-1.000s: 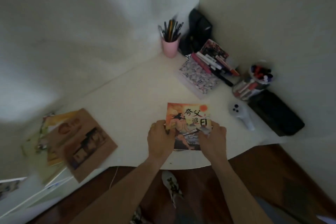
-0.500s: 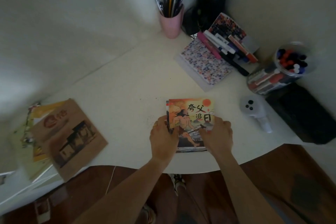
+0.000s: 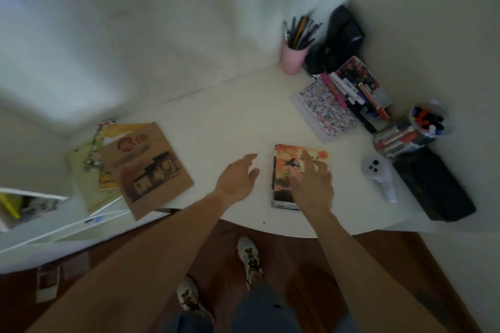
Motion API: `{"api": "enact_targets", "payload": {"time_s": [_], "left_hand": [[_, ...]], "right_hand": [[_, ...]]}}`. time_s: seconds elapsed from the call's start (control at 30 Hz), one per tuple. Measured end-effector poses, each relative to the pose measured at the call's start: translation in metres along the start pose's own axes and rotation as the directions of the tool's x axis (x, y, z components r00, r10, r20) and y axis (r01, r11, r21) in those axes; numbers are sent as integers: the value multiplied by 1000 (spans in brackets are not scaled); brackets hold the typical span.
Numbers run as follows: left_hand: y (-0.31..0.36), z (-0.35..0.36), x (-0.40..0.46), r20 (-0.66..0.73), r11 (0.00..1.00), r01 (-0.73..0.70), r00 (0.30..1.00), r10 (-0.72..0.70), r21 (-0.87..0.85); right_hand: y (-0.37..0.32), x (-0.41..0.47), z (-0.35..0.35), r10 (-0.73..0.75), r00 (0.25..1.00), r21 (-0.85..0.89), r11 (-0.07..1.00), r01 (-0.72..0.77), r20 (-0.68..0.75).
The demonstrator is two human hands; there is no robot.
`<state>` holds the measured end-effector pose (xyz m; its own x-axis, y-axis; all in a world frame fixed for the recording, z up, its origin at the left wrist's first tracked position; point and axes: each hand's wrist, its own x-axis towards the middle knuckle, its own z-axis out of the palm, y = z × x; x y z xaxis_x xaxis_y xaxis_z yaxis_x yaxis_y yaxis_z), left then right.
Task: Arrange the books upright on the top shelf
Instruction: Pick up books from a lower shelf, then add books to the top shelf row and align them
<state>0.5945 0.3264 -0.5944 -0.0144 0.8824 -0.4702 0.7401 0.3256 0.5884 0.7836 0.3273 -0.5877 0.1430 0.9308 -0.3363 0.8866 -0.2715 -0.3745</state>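
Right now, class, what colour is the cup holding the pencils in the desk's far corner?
Pink. The cup shows best in the head view, the only one given.

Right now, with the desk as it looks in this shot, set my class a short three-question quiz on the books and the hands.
1. True or false: the left hand grips the orange picture book.
2. Which hand rests on that book? A) left B) right C) neither
3. Fill in: the brown-covered book lies ____ on the desk, on a loose pile.

Key
1. False: it is open on the desk beside the book.
2. B: the right hand lies on the cover, fingers spread.
3. Flat.
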Motion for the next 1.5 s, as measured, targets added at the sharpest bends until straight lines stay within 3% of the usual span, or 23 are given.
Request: {"api": "enact_targets", "payload": {"time_s": [0.1, 0.2, 0.27, 0.33, 0.47, 0.57, 0.67, 0.73, 0.83, 1.0, 1.07, 1.17, 1.23, 1.5], "left_hand": [[-17, -41, -41, -164, 998, -29, 986, 18, -63], [-44, -106, -94, -358, 996, -77, 932, 55, -47], [-66, -162, -140, -513, 994, -95, 852, 104, 44], [-89, -221, -188, -664, 983, -111, 725, 183, 150], [-117, -342, -289, -876, 965, -106, 405, 260, 238], [-117, -419, -359, -921, 934, -107, 161, 355, 341], [-105, -485, -406, -898, 892, -101, -40, 438, 440], [-97, -527, -422, -883, 887, -53, -138, 448, 459], [-95, -588, -434, -854, 882, 51, -233, 466, 468], [-99, -658, -433, -804, 870, 111, -341, 487, 480], [-102, -674, -427, -763, 832, 98, -352, 542, 546], [-122, -680, -409, -762, 787, 5, -243, 600, 618], [-138, -676, -398, -777, 793, 36, -177, 604, 608], [-149, -677, -394, -775, 785, 109, -123, 620, 610]], "right_hand": [[-70, -44, 0, -331, 941, 150, 929, 338, -73], [-160, -90, -9, -506, 840, 242, 805, 542, -197], [-223, -125, -15, -585, 768, 280, 716, 640, -261], [-284, -164, -23, -654, 677, 300, 607, 736, -337], [-395, -251, -56, -704, 455, 313, 332, 890, -546], [-466, -306, -100, -672, 258, 209, 154, 966, -695], [-526, -343, -154, -636, 107, 110, 36, 993, -764], [-567, -352, -184, -635, 43, 69, -16, 997, -771], [-627, -355, -216, -698, 44, 76, -16, 997, -715], [-706, -365, -241, -824, 66, 113, 2, 994, -563], [-730, -367, -244, -856, 71, 127, 6, 992, -511], [-749, -356, -234, -903, 85, 194, 2, 981, -421], [-749, -345, -219, -927, 75, 287, -36, 957, -368], [-747, -330, -198, -879, 135, 388, -61, 920, -458]]}}
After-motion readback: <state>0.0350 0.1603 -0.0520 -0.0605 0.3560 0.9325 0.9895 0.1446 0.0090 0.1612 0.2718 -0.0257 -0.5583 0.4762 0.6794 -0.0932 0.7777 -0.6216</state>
